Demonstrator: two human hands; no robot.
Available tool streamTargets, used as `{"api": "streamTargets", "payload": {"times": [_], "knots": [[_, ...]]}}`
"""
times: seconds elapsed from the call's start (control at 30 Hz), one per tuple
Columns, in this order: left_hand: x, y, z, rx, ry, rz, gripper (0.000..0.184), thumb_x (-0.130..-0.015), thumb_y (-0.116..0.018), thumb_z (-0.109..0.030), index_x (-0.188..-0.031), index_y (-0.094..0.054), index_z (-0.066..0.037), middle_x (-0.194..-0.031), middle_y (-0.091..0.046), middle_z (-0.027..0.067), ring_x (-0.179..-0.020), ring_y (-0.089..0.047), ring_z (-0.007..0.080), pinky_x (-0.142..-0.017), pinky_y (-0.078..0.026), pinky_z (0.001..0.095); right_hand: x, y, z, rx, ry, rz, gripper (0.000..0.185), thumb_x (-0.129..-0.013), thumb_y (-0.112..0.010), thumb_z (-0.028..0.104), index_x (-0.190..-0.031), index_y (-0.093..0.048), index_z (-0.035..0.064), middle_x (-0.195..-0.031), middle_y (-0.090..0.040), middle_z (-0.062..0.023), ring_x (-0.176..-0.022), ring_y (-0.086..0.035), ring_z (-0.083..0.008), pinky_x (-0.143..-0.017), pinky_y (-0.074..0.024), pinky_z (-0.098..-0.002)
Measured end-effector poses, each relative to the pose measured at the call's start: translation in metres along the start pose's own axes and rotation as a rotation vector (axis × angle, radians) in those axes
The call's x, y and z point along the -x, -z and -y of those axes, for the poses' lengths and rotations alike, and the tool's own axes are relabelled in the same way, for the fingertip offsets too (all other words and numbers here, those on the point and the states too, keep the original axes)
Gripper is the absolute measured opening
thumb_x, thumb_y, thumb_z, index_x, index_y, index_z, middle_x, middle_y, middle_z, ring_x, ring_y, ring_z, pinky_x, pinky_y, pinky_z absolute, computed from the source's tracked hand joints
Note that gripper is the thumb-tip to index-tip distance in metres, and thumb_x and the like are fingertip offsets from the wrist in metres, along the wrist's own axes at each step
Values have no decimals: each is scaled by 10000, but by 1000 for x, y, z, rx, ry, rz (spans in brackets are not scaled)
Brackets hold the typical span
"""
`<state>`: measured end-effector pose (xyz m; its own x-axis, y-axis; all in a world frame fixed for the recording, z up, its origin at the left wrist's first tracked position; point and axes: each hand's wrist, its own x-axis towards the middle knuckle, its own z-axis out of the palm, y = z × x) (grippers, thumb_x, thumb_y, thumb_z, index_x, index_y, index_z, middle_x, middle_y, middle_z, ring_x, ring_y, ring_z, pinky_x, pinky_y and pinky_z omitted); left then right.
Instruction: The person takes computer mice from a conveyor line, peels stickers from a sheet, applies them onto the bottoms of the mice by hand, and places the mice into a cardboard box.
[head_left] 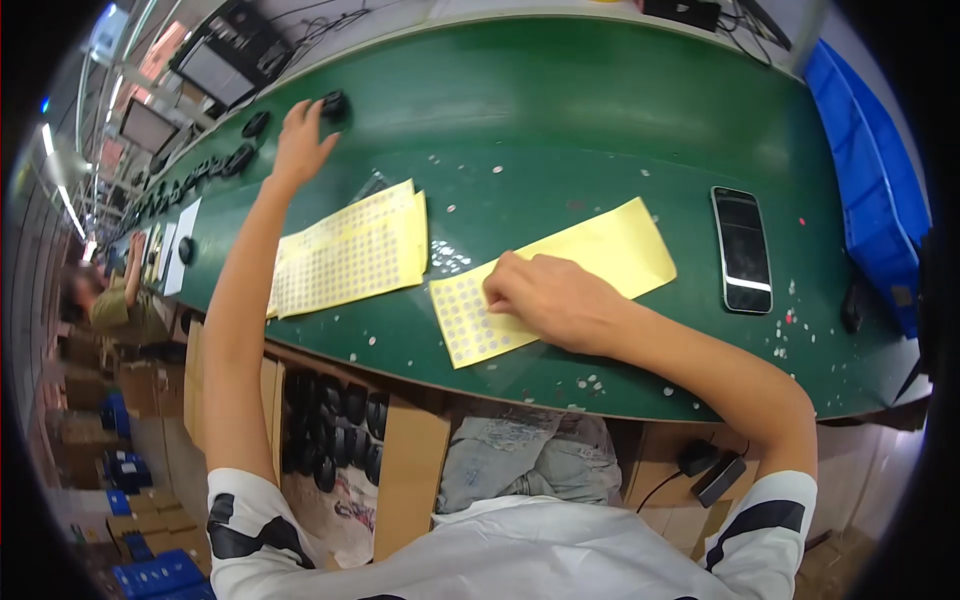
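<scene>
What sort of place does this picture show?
Probably a factory assembly workshop: a long green workbench, yellow sheets of round stickers, and a cardboard box of apparent computer mice below.

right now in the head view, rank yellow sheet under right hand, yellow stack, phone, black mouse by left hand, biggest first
1. Yellow sheet and yellow stack: too close to rank, right hand partly covering the sheet
2. Phone
3. Black mouse

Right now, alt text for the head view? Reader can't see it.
A person's curled right hand is over a yellow sticker sheet on a green table; the left hand is stretched out beside a black mouse. More sheets lie between the hands; a phone and blue bin sit at right.
</scene>
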<state>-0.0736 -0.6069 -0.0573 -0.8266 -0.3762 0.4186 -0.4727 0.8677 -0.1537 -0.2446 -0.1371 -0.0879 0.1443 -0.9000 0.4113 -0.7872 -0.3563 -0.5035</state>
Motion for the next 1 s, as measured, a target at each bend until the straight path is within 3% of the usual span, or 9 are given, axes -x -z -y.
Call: {"api": "streamTargets", "payload": {"times": [0.1, 0.17, 0.27, 0.4, 0.67, 0.73, 0.83, 0.9, 1.0], "knots": [[-25, -43, 72, -209, 235, 133, 774, -924, -693, -410, -1537, -403, -38, -1598, -360, 227, -1469, -355, 418, -1187, -358, 470, -2, -2, 0, 23, 52, -30, 150, -1036, -550, 238, -1052, -520, 91, -1005, -567, -93, -725, -590, -281, -725, -511, -390], [-37, -50, 74, -251, 286, 224, 808, -923, -686, -441, -1551, -385, -32, -1612, -339, 238, -1495, -322, 417, -1203, -341, 469, -1, -2, 0, 31, 58, -21, 158, -1039, -538, 250, -1051, -514, 95, -1001, -566, -93, -721, -592, -277, -725, -513, -389], [-50, -59, 70, -202, 271, 178, 735, -949, -673, -447, -1505, -434, -29, -1537, -419, 260, -1393, -445, 421, -1145, -402, 472, 0, -1, -1, 34, 59, -5, 165, -1041, -526, 262, -1049, -508, 98, -997, -565, -94, -717, -593, -272, -725, -515, -387], [-55, -73, 85, -31, 503, 384, 568, -951, -671, -445, -1361, -540, -75, -1356, -589, 232, -1198, -604, 402, -1017, -490, 475, -2, 0, -1, 45, 29, 55, 154, -1047, -548, 260, -1063, -521, 108, -1023, -577, -75, -736, -594, -269, -723, -501, -376], [-12, -42, 38, 50, 587, 188, 318, -965, -661, -351, -1128, -566, -95, -1097, -699, 153, -1010, -675, 371, -867, -527, 464, -5, 2, -3, -10, 16, 39, 171, -1048, -561, 262, -1063, -522, 96, -1001, -583, -82, -747, -604, -267, -713, -495, -377], [-3, -24, 27, 90, 410, 128, 285, -984, -638, -315, -1140, -560, -89, -1141, -692, 129, -1001, -669, 373, -862, -528, 459, -5, 2, 0, -47, -30, 47, 176, -1047, -572, 262, -1064, -524, 93, -991, -590, -82, -752, -608, -265, -714, -494, -375], [30, 44, -62, 167, 323, 54, 249, -982, -639, -235, -1158, -555, -81, -1219, -682, 88, -1011, -671, 366, -860, -526, 449, -8, 10, 9, -156, -190, 101, 164, -1053, -563, 247, -1077, -525, 89, -1001, -605, -89, -751, -615, -266, -707, -494, -384], [66, 75, -117, 270, 68, -73, 247, -956, -659, -153, -1170, -567, -73, -1327, -649, 54, -1070, -665, 350, -895, -517, 435, -10, 17, 12, -246, -359, 159, 153, -1059, -554, 232, -1091, -526, 85, -1012, -619, -97, -750, -622, -267, -700, -495, -393], [123, 116, -215, 379, 19, -20, 248, -914, -683, -89, -1142, -590, -57, -1444, -583, 99, -1257, -613, 317, -963, -501, 397, -5, 13, 9, -340, -360, 76, 101, -1041, -587, 169, -1077, -554, 80, -985, -631, -85, -746, -608, -235, -694, -497, -372]]}}
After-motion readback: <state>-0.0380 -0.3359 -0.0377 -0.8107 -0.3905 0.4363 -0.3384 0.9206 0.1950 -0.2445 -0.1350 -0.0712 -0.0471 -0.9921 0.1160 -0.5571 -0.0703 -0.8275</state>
